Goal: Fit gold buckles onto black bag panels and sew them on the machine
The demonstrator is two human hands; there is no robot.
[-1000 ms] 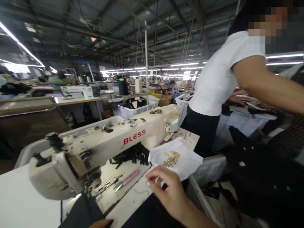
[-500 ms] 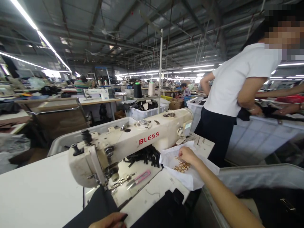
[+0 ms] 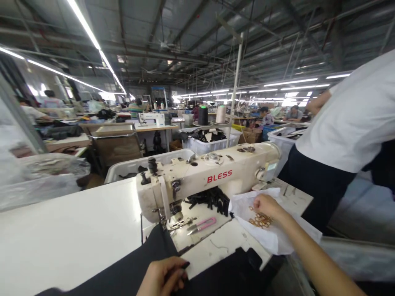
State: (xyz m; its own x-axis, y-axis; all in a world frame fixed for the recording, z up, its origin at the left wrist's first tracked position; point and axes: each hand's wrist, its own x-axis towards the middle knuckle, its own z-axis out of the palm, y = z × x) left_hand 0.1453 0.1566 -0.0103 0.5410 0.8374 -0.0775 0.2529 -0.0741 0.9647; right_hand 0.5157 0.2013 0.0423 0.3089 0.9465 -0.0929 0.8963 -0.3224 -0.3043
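My left hand is closed at the front edge of the table, pinching a short black strip. Dark fabric lies beside that hand and runs up to the needle area of the sewing machine. Further right, my right hand is pinched at the edge of a pile of gold-coloured metal rings. One ring shows at its fingertips. The pile rests on a white cloth. Pink-handled thread snips lie between the hands.
Black strips are heaped under the machine arm. Thread cones stand behind it. A white bin holds scraps. At right, a person in a white shirt stands close by the table. A second dark fabric piece lies at the front.
The view has swung left, so everything sits further right in the picture. My right hand stays over the rings, and more of my left hand with the black strip shows. The person has moved closer.
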